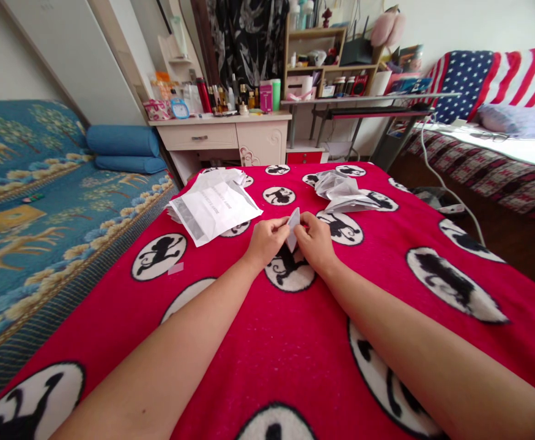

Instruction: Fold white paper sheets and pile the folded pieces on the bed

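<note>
Both hands meet over the middle of the red cloth. Between them stands a small folded piece of white paper with a pointed top. My left hand pinches its left side, thumb and fingers closed. My right hand grips the right side in the same way. Left of the hands lies a stack of printed paper sheets, the top one turned at an angle. Beyond my right hand sits a pile of folded papers. The fingertips partly hide the held paper's lower edges.
A red tablecloth with black-and-white round figures covers the table. A small pale scrap lies on its left. A blue patterned sofa runs along the left, a cosmetics-laden dresser stands behind, and a bed is at right.
</note>
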The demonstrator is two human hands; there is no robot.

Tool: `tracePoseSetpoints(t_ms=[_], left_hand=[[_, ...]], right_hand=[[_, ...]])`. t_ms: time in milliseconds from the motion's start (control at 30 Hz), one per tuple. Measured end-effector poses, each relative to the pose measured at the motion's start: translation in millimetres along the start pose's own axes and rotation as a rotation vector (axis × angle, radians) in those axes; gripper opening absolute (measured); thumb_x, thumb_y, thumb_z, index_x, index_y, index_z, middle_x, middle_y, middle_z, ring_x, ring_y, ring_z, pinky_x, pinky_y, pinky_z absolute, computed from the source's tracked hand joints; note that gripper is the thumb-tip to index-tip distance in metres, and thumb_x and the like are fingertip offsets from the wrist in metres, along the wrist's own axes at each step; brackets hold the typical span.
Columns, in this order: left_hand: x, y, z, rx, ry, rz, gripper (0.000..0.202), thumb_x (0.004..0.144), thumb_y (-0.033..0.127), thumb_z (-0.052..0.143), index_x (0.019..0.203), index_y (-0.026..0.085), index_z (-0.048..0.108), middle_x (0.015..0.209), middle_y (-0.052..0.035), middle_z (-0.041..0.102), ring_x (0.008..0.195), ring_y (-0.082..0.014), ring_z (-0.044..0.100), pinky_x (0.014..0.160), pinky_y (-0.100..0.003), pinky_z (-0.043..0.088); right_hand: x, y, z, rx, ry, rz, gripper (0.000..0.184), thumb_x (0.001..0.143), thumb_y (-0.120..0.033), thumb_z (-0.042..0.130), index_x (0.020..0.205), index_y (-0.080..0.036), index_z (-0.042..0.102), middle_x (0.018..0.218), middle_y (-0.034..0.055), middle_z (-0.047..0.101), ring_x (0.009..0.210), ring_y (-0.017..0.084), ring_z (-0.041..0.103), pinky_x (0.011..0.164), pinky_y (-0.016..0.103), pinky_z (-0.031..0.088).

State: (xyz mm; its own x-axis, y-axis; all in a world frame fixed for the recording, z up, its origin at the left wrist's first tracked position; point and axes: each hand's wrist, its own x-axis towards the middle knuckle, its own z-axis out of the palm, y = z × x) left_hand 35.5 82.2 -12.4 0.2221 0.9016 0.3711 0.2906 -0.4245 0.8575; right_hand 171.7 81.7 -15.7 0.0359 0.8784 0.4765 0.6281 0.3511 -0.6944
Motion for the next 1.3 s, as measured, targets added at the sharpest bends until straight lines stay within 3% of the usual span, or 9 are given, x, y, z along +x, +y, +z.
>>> tracePoseSetpoints(t_ms=[133, 300, 433, 633, 800, 933, 1033, 1200, 1300], left_hand=[[-2.9, 4.5, 2.4, 0.366, 0.118, 0.082, 0.040, 0.077, 0.015, 0.051, 0.113, 0.016, 0.067, 0.105, -0.0106, 0.071, 0.093, -0.0255, 0.065, 0.089, -0.034, 0.047], [-2.5, 6.2, 2.3, 0.544, 0.160, 0.064, 0.035, 0.077, 0.013, 0.051, 0.108, 0.015, 0.067, 0.100, -0.0136, 0.072, 0.090, -0.0276, 0.065, 0.085, -0.037, 0.047], [-3.0, 5.2, -0.3, 0.514, 0.165, 0.052, 0.028, 0.080, 0.015, 0.051, 0.102, 0.018, 0.068, 0.093, -0.0116, 0.072, 0.086, -0.0265, 0.065, 0.081, -0.036, 0.047], [-1.3, -0.4, -1.5, 0.483, 0.168, 0.048, 0.029, 0.073, 0.010, 0.054, 0.096, 0.019, 0.068, 0.094, -0.0097, 0.070, 0.089, -0.0257, 0.063, 0.084, -0.037, 0.046], [5.6, -11.4, -0.6, -0.025, 0.124, -0.010, 0.036, 0.065, 0.002, 0.052, 0.096, 0.017, 0.060, 0.105, -0.0064, 0.067, 0.087, -0.0177, 0.065, 0.075, -0.027, 0.052], [6.4, -11.4, -4.5, -0.356, 0.027, -0.020, 0.031, 0.071, 0.009, 0.059, 0.101, 0.018, 0.057, 0.118, -0.0066, 0.063, 0.086, -0.0152, 0.066, 0.071, -0.024, 0.053], [5.0, -8.3, -9.2, -0.274, -0.053, 0.075, 0.018, 0.080, 0.022, 0.061, 0.097, 0.018, 0.065, 0.115, -0.0077, 0.063, 0.096, -0.0179, 0.064, 0.079, -0.027, 0.053], [1.2, -2.1, -18.9, -0.059, -0.101, 0.250, 0.027, 0.089, 0.036, 0.054, 0.102, 0.020, 0.070, 0.118, -0.0107, 0.060, 0.108, -0.0205, 0.059, 0.078, -0.027, 0.053], [-0.3, -0.3, -23.2, 0.019, -0.164, 0.329, 0.032, 0.082, 0.044, 0.062, 0.100, 0.019, 0.070, 0.116, -0.0119, 0.060, 0.106, -0.0217, 0.059, 0.079, -0.028, 0.054]], right_hand=[[-2.9, -4.5, -1.5, -0.039, 0.011, -0.015, 0.013, 0.081, -0.023, 0.046, 0.078, -0.020, 0.058, 0.065, 0.0014, 0.060, 0.056, 0.015, 0.049, 0.057, 0.026, 0.033], [-5.4, -9.2, -0.4, -0.069, -0.007, -0.095, 0.014, 0.085, -0.025, 0.047, 0.083, -0.021, 0.060, 0.069, 0.0021, 0.063, 0.059, 0.015, 0.053, 0.058, 0.026, 0.033], [-4.4, -6.6, 2.2, -0.071, -0.019, -0.045, 0.016, 0.083, -0.035, 0.053, 0.087, -0.021, 0.061, 0.072, 0.0020, 0.066, 0.059, 0.015, 0.054, 0.056, 0.025, 0.032], [-2.5, 0.1, 3.5, -0.075, 0.036, 0.002, 0.017, 0.071, -0.022, 0.058, 0.088, -0.022, 0.059, 0.071, -0.0002, 0.065, 0.061, 0.015, 0.056, 0.059, 0.026, 0.036], [1.1, 5.0, 3.0, 0.217, -0.010, 0.086, 0.009, 0.068, -0.021, 0.058, 0.076, -0.019, 0.059, 0.061, -0.0010, 0.061, 0.054, 0.013, 0.052, 0.053, 0.024, 0.036], [5.3, 7.5, 0.0, 0.460, -0.074, 0.224, 0.008, 0.066, -0.024, 0.060, 0.063, -0.018, 0.057, 0.045, -0.0040, 0.052, 0.040, 0.011, 0.044, 0.043, 0.023, 0.031], [7.8, 8.0, -2.2, 0.522, -0.060, 0.291, 0.014, 0.063, -0.022, 0.061, 0.053, -0.018, 0.052, 0.039, -0.0053, 0.047, 0.035, 0.009, 0.038, 0.039, 0.023, 0.025], [10.1, 7.4, -5.8, 0.571, -0.086, 0.365, 0.021, 0.059, -0.019, 0.062, 0.045, -0.019, 0.046, 0.033, -0.0063, 0.041, 0.032, 0.007, 0.032, 0.036, 0.023, 0.021], [10.4, 6.3, -9.0, 0.650, -0.148, 0.397, 0.019, 0.058, -0.018, 0.060, 0.045, -0.018, 0.047, 0.032, -0.0070, 0.038, 0.031, 0.006, 0.029, 0.034, 0.022, 0.018]])
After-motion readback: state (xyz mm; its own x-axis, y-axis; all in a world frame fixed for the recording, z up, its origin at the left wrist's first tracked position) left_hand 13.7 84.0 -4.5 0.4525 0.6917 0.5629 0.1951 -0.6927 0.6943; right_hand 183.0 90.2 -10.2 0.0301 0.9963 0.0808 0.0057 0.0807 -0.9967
